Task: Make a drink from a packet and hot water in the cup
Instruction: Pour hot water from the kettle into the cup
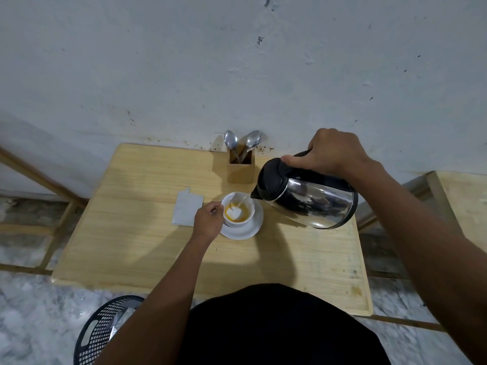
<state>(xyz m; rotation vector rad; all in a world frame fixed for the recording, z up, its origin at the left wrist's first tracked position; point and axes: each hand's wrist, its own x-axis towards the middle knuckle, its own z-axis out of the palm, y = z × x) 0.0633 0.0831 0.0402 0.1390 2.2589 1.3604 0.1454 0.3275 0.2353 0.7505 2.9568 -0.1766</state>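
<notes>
Water pours from the tilted kettle, center-right of frame.
Your right hand is wrapped tight round its handle; your left hand pinches the cup (on a saucer) mid-frame, w/ the packet just left.

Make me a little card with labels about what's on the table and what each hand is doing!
right hand: grips the kettle by its handle
kettle: steel, tilted, pouring water into the cup
left hand: holds the cup's left side
cup: white, on a saucer, orange liquid inside
packet: white, flat on the table, left of the cup
spoons: upright in a wooden holder by the wall
basket: black, on the floor
</notes>
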